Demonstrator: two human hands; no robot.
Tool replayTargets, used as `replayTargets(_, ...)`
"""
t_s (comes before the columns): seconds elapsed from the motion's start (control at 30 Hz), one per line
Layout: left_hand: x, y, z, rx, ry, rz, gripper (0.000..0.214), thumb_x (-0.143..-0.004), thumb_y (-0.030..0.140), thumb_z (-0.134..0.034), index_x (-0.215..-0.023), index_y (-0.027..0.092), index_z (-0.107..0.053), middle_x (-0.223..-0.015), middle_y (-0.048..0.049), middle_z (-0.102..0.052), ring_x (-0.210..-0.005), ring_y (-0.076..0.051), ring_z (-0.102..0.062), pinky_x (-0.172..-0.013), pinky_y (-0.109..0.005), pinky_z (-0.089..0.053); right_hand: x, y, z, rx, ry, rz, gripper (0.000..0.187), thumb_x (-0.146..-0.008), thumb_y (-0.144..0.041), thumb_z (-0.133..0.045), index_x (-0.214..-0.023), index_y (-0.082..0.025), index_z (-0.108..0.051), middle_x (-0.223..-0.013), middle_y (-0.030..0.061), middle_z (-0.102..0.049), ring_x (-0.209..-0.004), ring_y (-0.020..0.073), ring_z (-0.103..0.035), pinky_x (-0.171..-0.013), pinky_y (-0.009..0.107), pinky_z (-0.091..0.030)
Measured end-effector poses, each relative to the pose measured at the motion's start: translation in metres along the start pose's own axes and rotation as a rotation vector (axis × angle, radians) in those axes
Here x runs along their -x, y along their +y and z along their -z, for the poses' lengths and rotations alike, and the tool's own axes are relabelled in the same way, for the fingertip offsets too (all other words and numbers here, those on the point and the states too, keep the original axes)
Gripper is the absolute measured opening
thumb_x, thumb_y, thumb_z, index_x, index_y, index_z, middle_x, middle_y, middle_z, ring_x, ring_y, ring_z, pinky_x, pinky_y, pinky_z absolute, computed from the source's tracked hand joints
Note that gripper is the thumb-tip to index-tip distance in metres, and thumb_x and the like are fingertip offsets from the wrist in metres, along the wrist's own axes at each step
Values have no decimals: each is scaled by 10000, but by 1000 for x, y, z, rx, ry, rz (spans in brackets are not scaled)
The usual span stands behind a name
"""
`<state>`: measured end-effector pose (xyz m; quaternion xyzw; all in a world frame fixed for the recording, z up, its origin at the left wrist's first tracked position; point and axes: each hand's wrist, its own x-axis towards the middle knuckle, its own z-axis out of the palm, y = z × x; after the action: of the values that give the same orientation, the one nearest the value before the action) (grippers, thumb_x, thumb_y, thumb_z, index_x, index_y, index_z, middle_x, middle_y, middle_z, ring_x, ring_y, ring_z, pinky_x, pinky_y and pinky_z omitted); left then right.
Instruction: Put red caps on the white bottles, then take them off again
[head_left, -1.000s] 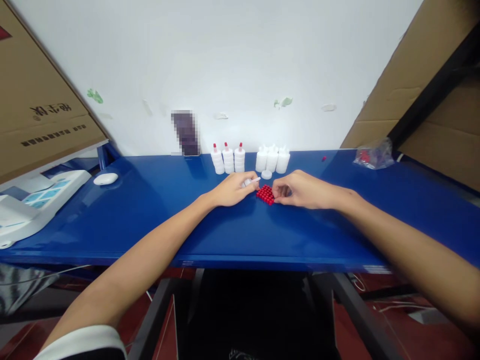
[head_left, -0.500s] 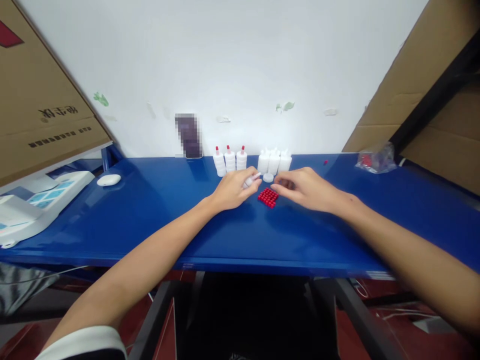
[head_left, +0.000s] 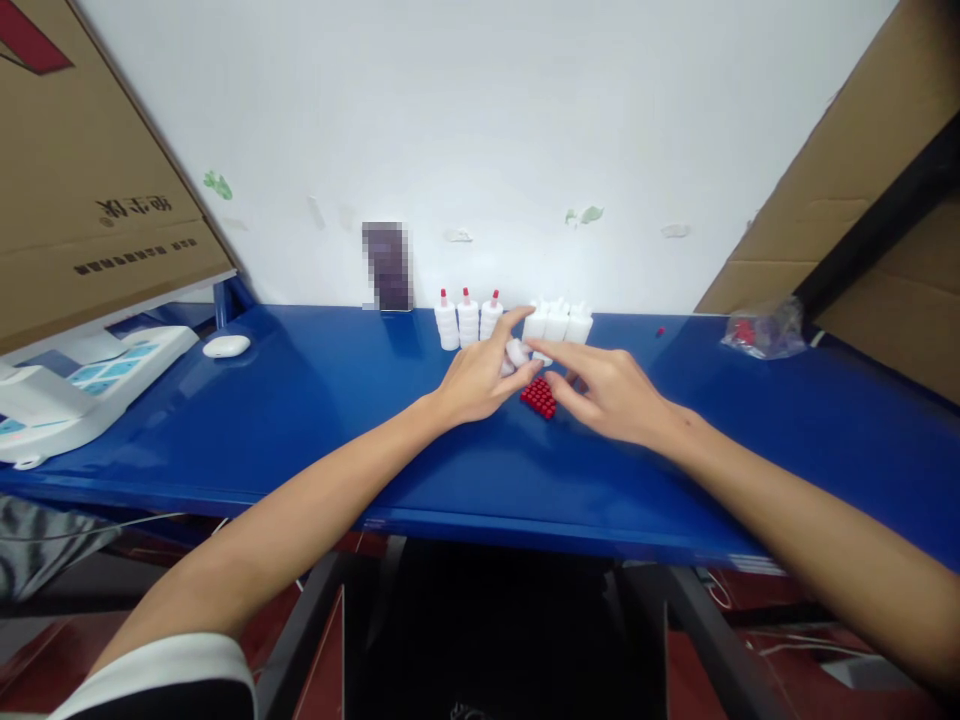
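My left hand (head_left: 480, 380) is closed around a small white squeeze bottle (head_left: 516, 353), which the fingers and palm mostly hide. My right hand (head_left: 611, 392) is close beside it, index finger stretched to the bottle's top and thumb apart below. Nothing shows between those fingers. Under the fingertips lies a tight block of small red caps (head_left: 538, 398) on the blue table. Behind my left hand stand white bottles with red tips (head_left: 448, 325), in rows. White bottles with bare nozzles (head_left: 578, 325) stand behind my right hand, and a white round piece is mostly hidden there.
A dark phone (head_left: 390, 268), blurred out, leans on the wall. To the left are a white oval case (head_left: 226, 346) and a white power strip (head_left: 105, 380). At the right lie a clear plastic bag (head_left: 766, 332) with red pieces and one loose red cap (head_left: 661, 331). Cardboard flanks both sides.
The bottle has turned in my left hand and its nozzle no longer shows plainly. My left index finger has lifted. My right index finger has stretched left to the bottle. The view has shifted slightly.
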<state>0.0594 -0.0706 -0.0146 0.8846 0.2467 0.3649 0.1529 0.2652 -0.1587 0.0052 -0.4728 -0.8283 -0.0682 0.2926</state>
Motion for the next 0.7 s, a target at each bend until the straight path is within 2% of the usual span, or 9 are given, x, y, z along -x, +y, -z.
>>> replayTargets(0.1, -2, -5, 0, 23, 135, 74, 498, -1031, 500, -452, -1447, 226, -425, -752, 19, -627, -614, -157, -579, -648, -311, -444, -4, 6, 5, 127, 14, -154, 538, -967, -250, -458, -1484, -182, -589, -1310, 128, -742, -902, 263, -743, -797, 403, -562)
replayTargets(0.17, -3, -10, 1, 52, 210, 108, 373, -1052, 474, -385, -1292, 226, -526, -674, 38, -577, -565, -144, -535, -625, -306, -424, -7, 11, 6, 217, -26, -218, 557, -939, -227, -459, -1476, -171, -596, -1321, 146, -735, -968, 318, -741, -801, 444, -556)
replayTargets(0.23, -3, -15, 1, 83, 234, 111, 296, -1049, 421, -356, -1101, 222, -569, -634, 42, -548, -557, -142, -526, -615, -300, -418, -10, 17, 5, 279, -104, -254, 574, -930, -217, -446, -1484, -164, -587, -1345, 160, -721, -1000, 357, -735, -793, 476, -548)
replayTargets(0.33, -4, -19, 1, 114, 222, 90, 242, -993, 296, -349, -852, 214, -528, -638, 22, -563, -580, -141, -540, -620, -297, -422, -13, 22, 1, 326, -216, -256, 585, -941, -226, -424, -1509, -168, -554, -1424, 161, -674, -1022, 370, -731, -794, 485, -538)
replayTargets(0.43, -5, -18, 1, 139, 197, 83, 219, -907, 228, -357, -716, 211, -463, -645, 6, -599, -595, -142, -557, -648, -300, -441, -15, 23, -5, 355, -288, -237, 575, -959, -246, -410, -1517, -177, -530, -1451, 154, -653, -993, 353, -733, -779, 464, -529)
replayTargets(0.57, -5, -17, 2, 136, 102, 82, 239, -866, 234, -360, -678, 198, -502, -659, -10, -642, -633, -154, -589, -670, -304, -450, -15, 25, -12, 359, -315, -242, 534, -1000, -313, -377, -1487, -169, -543, -1429, 165, -648, -952, 342, -727, -755, 450, -520)
replayTargets(0.7, -5, -16, 4, 111, 47, 113, 229, -879, 248, -351, -705, 204, -494, -615, 0, -586, -599, -160, -562, -634, -310, -433, -14, 26, -14, 313, -250, -220, 529, -1025, -348, -354, -1504, -194, -517, -1393, 173, -637, -925, 313, -712, -725, 422, -511)
